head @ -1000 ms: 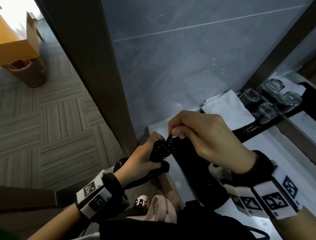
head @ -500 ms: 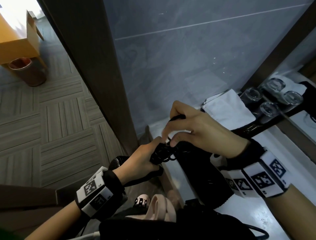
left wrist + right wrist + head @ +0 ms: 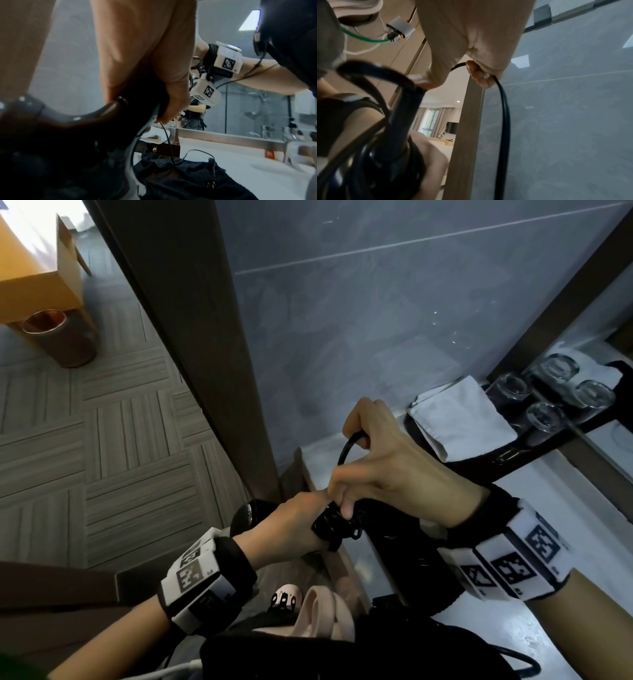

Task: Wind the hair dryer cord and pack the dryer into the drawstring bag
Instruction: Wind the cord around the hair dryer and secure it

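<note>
My left hand (image 3: pixel 291 525) grips the black hair dryer (image 3: pixel 246 513) by its handle, where several turns of black cord (image 3: pixel 334 523) are wound. The dryer's rear grille points left, toward the door frame. My right hand (image 3: pixel 380 460) pinches a loop of the cord (image 3: pixel 346 448) just above the wound turns; in the right wrist view the cord (image 3: pixel 503 101) runs down from my curled fingers (image 3: pixel 479 73). The dark drawstring bag (image 3: pixel 193 180) lies on the white counter (image 3: pixel 257 162), with the cord's plug (image 3: pixel 211 183) resting on it.
A folded white towel (image 3: pixel 459 416) and upturned glasses (image 3: pixel 544 416) sit on a dark tray (image 3: pixel 507 455) at the back right, below a mirror. A brown door frame (image 3: pixel 191 337) stands left of the hands. A bin (image 3: pixel 54 337) stands on the carpet far left.
My right hand has lifted a loop of cord up from the wound bundle and away from me. My left hand has kept the dryer nearly still.
</note>
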Tool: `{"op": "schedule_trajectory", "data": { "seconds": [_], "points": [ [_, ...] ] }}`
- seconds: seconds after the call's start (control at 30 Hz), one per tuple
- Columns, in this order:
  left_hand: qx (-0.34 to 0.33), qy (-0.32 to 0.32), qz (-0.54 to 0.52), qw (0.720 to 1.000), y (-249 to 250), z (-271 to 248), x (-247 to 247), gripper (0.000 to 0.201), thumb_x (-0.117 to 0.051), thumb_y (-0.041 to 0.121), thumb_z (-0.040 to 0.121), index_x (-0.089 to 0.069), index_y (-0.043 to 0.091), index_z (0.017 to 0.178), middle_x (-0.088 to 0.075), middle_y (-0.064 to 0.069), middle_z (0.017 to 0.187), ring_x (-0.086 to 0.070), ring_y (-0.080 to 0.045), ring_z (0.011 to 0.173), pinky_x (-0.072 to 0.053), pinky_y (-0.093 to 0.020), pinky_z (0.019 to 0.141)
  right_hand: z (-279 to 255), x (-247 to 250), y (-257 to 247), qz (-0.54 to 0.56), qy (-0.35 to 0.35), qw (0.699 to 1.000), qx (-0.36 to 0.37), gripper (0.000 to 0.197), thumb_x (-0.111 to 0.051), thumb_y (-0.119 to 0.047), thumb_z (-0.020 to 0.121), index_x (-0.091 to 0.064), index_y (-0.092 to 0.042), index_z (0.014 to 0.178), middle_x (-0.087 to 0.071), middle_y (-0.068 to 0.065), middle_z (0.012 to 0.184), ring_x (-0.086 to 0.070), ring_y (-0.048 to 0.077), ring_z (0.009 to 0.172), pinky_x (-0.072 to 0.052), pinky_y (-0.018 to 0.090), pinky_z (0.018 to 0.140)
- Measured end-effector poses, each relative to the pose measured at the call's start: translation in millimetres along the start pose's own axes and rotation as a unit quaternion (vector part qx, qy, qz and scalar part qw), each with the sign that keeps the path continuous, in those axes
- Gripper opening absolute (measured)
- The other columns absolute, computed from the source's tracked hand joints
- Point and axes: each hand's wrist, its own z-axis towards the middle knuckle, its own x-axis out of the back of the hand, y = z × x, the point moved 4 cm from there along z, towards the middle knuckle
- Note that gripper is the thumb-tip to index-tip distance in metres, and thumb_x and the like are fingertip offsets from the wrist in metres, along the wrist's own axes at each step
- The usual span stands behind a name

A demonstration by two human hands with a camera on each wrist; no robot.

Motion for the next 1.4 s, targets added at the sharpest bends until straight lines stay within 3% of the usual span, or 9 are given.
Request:
{"op": "schedule_trajectory", "data": {
  "seconds": [0.23,0.37,0.53,0.7,0.83,1.03,1.17,1.3,1.4],
  "points": [
    [-0.03,-0.029,0.102,0.994,9,5,-4,0.035,-0.059,0.011,0.081,-0.045,0.023,0.11,-0.059,-0.002,0.096,-0.058,-0.022,0.088,-0.049,-0.048,0.074,-11,-3,34,-0.029,0.112,0.987,-0.111,0.009,-0.08,-0.04,0.063,-0.071,-0.037,0.064,-0.026,-0.011,0.086,-0.025,-0.001,0.083,-0.033,0.02,0.052],
    [-0.068,0.003,0.11,0.992,10,1,3,0.043,-0.054,0.009,0.081,-0.035,0.033,0.111,-0.058,-0.004,0.093,-0.056,-0.022,0.08,-0.049,-0.046,0.069,-20,-24,59,0.07,0.12,0.969,-0.205,0.005,-0.078,-0.035,0.067,-0.073,-0.033,0.067,-0.027,-0.014,0.088,-0.033,0.004,0.088,-0.043,0.026,0.071],
    [-0.047,0.08,0.04,0.995,8,-6,16,0.05,-0.064,0.007,0.076,-0.039,0.028,0.113,-0.06,0.002,0.086,-0.058,-0.012,0.075,-0.049,-0.038,0.065,-27,-48,66,0.144,0.113,0.958,-0.221,0.013,-0.071,-0.032,0.079,-0.073,-0.02,0.072,-0.031,-0.014,0.107,-0.03,0.0,0.11,-0.025,0.019,0.097],
    [-0.091,0.14,-0.119,0.979,15,-4,30,0.066,-0.071,0.002,0.073,-0.04,0.031,0.124,-0.066,-0.002,0.087,-0.065,-0.015,0.077,-0.049,-0.03,0.068,-27,-73,62,0.222,0.196,0.938,-0.182,0.023,-0.047,0.0,0.089,-0.061,0.005,0.072,-0.061,0.012,0.073,-0.055,0.019,0.072,-0.043,0.038,0.067],
    [-0.079,0.166,-0.208,0.961,7,-1,33,0.047,-0.069,-0.002,0.076,-0.051,0.019,0.114,-0.065,0.008,0.094,-0.061,-0.006,0.088,-0.046,-0.024,0.076,-37,-83,72,0.259,0.141,0.935,-0.199,0.017,-0.048,-0.02,0.096,-0.062,-0.012,0.093,-0.059,-0.018,0.065,-0.054,0.002,0.056,-0.043,0.013,0.063],
    [-0.058,0.212,-0.247,0.944,-7,0,42,0.045,-0.067,0.005,0.075,-0.05,0.017,0.114,-0.063,-0.008,0.114,-0.063,-0.032,0.097,-0.049,-0.058,0.085,-73,-83,90,0.154,0.179,0.94,-0.245,0.034,-0.058,-0.01,0.092,-0.05,-0.021,0.123,-0.052,-0.006,0.089,-0.058,0.009,0.073,-0.05,0.027,0.072],
    [-0.046,0.24,-0.256,0.935,-8,4,50,0.048,-0.067,0.003,0.071,-0.051,0.023,0.111,-0.067,-0.005,0.107,-0.068,-0.025,0.087,-0.053,-0.051,0.083,-87,-74,91,0.147,0.278,0.911,-0.268,0.023,-0.066,-0.015,0.087,-0.059,-0.018,0.109,-0.057,0.0,0.081,-0.059,0.008,0.071,-0.047,0.019,0.072],
    [-0.016,0.277,-0.281,0.919,-11,4,54,0.051,-0.068,-0.001,0.067,-0.052,0.023,0.109,-0.066,-0.012,0.085,-0.067,-0.022,0.075,-0.055,-0.039,0.076,-88,-77,91,0.383,0.257,0.836,-0.298,0.039,-0.075,0.006,0.072,-0.064,-0.017,0.102,-0.057,0.007,0.095,-0.065,0.017,0.07,-0.055,0.022,0.064],
    [-0.014,0.281,-0.287,0.916,-11,3,56,0.049,-0.069,0.0,0.067,-0.052,0.02,0.109,-0.065,-0.014,0.083,-0.065,-0.021,0.074,-0.054,-0.035,0.074,-88,-76,95,0.302,0.233,0.872,-0.307,0.037,-0.072,0.007,0.075,-0.066,-0.01,0.107,-0.055,0.01,0.09,-0.061,0.005,0.064,-0.05,0.014,0.062]
  ]
}}
